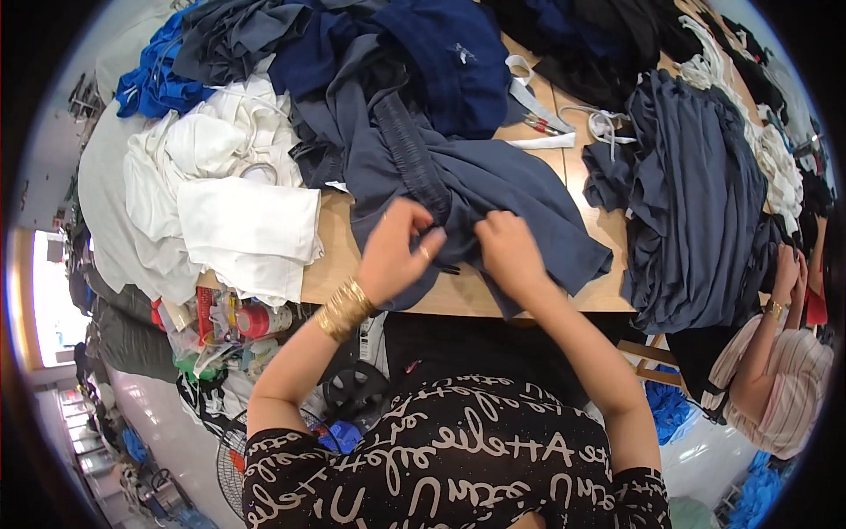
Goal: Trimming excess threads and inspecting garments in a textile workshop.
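Observation:
A dark grey-blue garment [520, 181] with a gathered elastic waistband [410, 154] lies bunched on the table in front of me. My right hand [511, 254] is closed on its fabric near the table's front edge. Over the garment's left side, by the lower end of the waistband, is my left hand [395, 251]; its thumb and fingers are apart, with no cloth visible between them. The fingertips of the right hand are hidden. A small black object [450, 269], too little exposed to name, peeks out between my hands.
White garments [251, 234] are heaped on the left, navy cloth [449, 62] behind. A stack of dark grey-blue garments [696, 203] lies on the right. White tape [542, 141] rests on the wooden table [564, 163]. Another person in a striped top [780, 388] stands at right.

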A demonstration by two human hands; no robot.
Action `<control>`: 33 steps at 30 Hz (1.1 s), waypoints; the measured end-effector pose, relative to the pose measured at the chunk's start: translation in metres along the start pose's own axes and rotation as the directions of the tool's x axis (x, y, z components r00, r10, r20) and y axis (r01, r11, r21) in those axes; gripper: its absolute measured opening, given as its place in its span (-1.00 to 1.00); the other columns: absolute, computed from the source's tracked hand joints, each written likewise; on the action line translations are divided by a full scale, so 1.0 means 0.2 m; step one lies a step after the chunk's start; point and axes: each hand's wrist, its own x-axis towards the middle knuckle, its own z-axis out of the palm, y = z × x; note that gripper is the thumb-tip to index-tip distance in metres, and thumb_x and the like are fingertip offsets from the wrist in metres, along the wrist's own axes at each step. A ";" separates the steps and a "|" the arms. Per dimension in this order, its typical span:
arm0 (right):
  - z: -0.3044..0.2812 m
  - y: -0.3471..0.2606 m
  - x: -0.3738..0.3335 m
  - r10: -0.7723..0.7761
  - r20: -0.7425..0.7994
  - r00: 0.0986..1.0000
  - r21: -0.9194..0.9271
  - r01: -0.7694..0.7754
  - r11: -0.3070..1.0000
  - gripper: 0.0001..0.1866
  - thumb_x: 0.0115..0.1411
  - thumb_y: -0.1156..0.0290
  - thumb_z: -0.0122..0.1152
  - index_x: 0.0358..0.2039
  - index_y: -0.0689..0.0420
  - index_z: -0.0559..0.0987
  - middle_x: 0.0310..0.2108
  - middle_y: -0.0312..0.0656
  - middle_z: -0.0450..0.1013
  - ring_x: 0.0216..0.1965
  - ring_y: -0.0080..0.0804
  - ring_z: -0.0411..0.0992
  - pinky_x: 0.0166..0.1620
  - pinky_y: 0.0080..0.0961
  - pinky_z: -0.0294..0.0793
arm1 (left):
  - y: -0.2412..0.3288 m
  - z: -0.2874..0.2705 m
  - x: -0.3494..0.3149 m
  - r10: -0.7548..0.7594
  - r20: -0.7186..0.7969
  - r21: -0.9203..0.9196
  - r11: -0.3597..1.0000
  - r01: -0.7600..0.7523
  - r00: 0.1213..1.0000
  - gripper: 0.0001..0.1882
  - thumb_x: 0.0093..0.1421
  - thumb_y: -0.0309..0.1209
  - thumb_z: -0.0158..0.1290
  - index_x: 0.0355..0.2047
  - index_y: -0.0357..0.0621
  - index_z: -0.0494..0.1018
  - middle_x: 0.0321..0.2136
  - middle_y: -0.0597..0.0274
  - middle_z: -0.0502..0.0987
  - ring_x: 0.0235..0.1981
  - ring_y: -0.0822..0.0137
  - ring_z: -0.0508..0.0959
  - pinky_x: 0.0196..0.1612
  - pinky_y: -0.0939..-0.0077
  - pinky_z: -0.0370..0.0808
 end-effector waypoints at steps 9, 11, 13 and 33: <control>-0.38 0.47 0.16 0.524 -0.371 0.767 0.434 -0.356 0.828 -0.82 0.02 0.65 0.00 -0.35 0.23 0.51 -0.45 -0.21 0.45 -0.43 -0.48 0.41 -0.29 -0.64 0.35 | -0.22 0.05 -0.06 0.112 0.130 0.201 0.970 -0.137 0.985 -0.86 0.03 -0.44 0.09 -0.41 -0.20 0.40 -0.40 0.16 0.40 -0.30 0.18 0.39 -0.22 0.40 0.33; -0.36 0.46 0.13 0.371 -0.564 0.737 0.254 -0.273 0.928 -0.79 -0.03 0.68 0.01 -0.35 0.21 0.50 -0.45 -0.15 0.40 -0.41 -0.24 0.40 -0.29 -0.47 0.39 | -0.23 0.00 -0.03 -0.039 0.276 -0.151 0.985 0.084 0.960 -0.86 0.07 -0.45 0.06 -0.36 -0.23 0.40 -0.44 0.15 0.45 -0.37 0.22 0.44 -0.27 0.45 0.36; -0.40 0.21 0.10 0.197 -0.656 0.728 0.194 -0.089 0.977 -0.77 -0.03 0.70 -0.02 -0.34 0.19 0.49 -0.41 -0.14 0.41 -0.37 -0.25 0.40 -0.28 -0.46 0.38 | -0.16 -0.03 -0.02 -0.110 0.177 -0.220 0.964 0.148 0.978 -0.87 0.16 -0.43 -0.01 -0.35 -0.25 0.37 -0.52 0.18 0.43 -0.50 0.37 0.39 -0.34 0.56 0.36; -0.43 -0.19 0.07 0.453 0.163 0.876 0.760 -0.405 0.508 -0.54 0.15 0.15 0.09 -0.71 0.27 0.46 -0.77 -0.21 0.33 -0.70 -0.54 0.29 -0.56 -0.60 0.26 | 0.30 -0.10 0.41 -0.234 0.421 -0.886 0.103 0.453 0.877 -0.79 0.30 -0.30 -0.19 -0.25 -0.15 0.36 -0.37 0.36 0.49 -0.39 0.53 0.49 -0.31 0.66 0.46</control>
